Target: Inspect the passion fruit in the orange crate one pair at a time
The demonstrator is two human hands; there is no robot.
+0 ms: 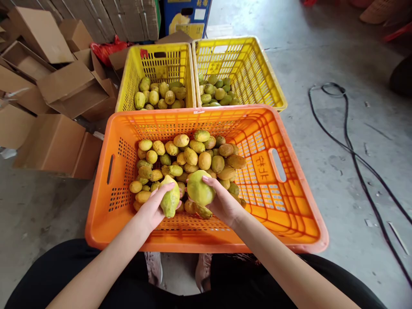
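Note:
An orange plastic crate (283,214) stands on the floor right in front of me, holding a heap of yellow-green fruits (193,156) piled toward its left half. My left hand (153,209) is closed around one yellow-green fruit (170,198) just above the pile. My right hand (225,204) grips a rounder green fruit (199,189) beside it. Both hands hover over the near side of the heap, the two held fruits almost touching.
Two yellow crates stand behind the orange one: the left yellow crate (128,77) and the right yellow crate (264,73) each hold several fruits. Cardboard boxes (54,86) lie heaped on the left. A black cable (350,150) runs over the concrete floor at the right.

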